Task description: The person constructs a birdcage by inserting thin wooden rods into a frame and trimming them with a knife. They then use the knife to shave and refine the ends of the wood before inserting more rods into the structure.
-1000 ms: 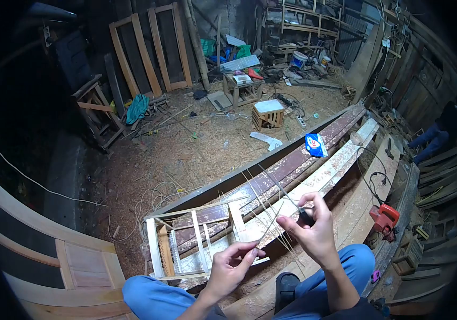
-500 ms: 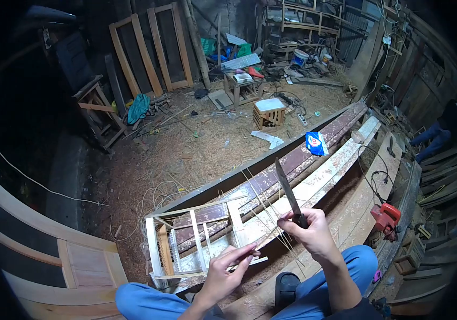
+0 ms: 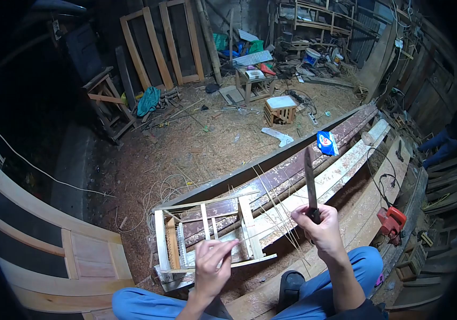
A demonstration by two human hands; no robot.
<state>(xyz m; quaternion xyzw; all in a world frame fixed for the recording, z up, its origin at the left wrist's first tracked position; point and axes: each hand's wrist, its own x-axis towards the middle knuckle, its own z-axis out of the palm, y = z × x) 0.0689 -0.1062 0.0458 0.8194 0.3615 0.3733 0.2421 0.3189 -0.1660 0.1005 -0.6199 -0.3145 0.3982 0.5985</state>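
A knife [image 3: 310, 178] is held upright, blade up, to the right of a small wooden frame [image 3: 161, 240]. Its handle is gripped in the closed fingers of the right hand [image 3: 324, 228], which is raised from a bent wrist. The left hand [image 3: 212, 266] is lifted over the frame's near edge, fingers bent forward; whether anything is pinched there cannot be told. Thin strips [image 3: 277, 201] are spread right of the frame. Farther right, a red power tool [image 3: 392, 221] is seen; beyond the frame, a blue packet [image 3: 327, 143].
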